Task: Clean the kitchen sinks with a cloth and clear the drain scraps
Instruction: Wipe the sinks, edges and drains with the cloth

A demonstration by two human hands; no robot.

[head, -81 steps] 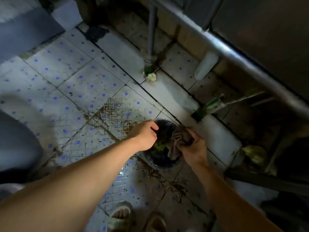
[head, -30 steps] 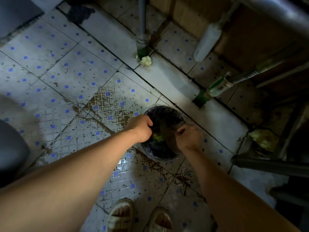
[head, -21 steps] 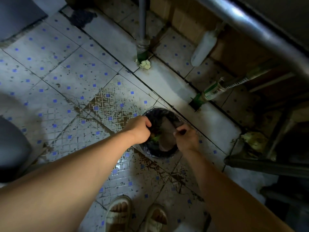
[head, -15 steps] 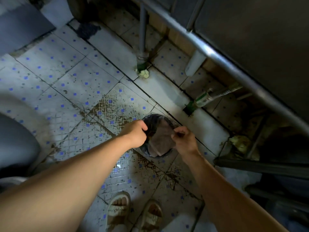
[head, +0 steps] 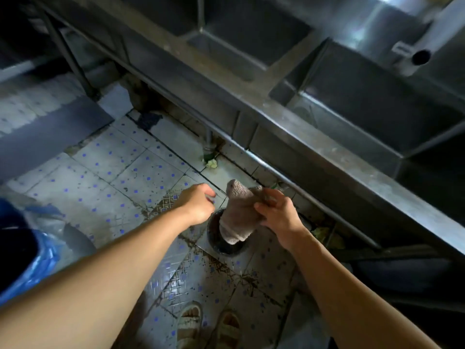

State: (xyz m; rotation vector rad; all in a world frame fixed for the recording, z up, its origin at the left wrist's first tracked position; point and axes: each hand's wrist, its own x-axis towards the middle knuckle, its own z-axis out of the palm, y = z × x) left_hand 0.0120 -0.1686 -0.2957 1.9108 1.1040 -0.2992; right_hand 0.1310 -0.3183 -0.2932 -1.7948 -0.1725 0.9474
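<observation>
A crumpled grey-brown terry cloth [head: 239, 217] is gripped by the right hand [head: 276, 217], fingers curled round its upper edge; it is held above a small round black bin [head: 226, 248] set on the stained white floor tiles with blue dots [head: 120, 177]. The left hand [head: 198, 207] is held just beside the cloth, fingers loosely curled, nothing in it. Stainless steel sink basins [head: 364, 102] are seen above. Beige sandals [head: 188, 323] are visible below.
</observation>
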